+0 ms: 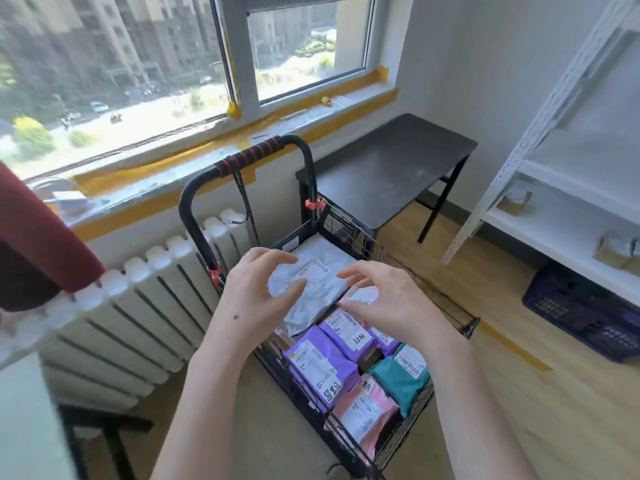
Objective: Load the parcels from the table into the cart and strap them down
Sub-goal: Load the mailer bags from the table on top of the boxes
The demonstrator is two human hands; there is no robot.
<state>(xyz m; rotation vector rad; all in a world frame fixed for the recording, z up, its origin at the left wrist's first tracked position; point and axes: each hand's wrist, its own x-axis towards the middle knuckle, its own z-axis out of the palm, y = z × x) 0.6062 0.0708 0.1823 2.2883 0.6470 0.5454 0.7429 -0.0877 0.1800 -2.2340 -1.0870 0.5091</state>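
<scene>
We see the left hand point(254, 292) and right hand point(388, 299) poised over a pale grey parcel point(306, 277) atop the loaded cart point(310, 181) — fingers point(277, 255) spread, loosely curved, grasping nothing — beside the dark desk point(388, 168).

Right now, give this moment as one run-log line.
left hand: open over white parcel | right hand: open over it | cart: loaded | strap: hanging loose

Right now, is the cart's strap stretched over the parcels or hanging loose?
Hanging loose: the strap dangles from the cart's handle, not across the parcels.
</scene>
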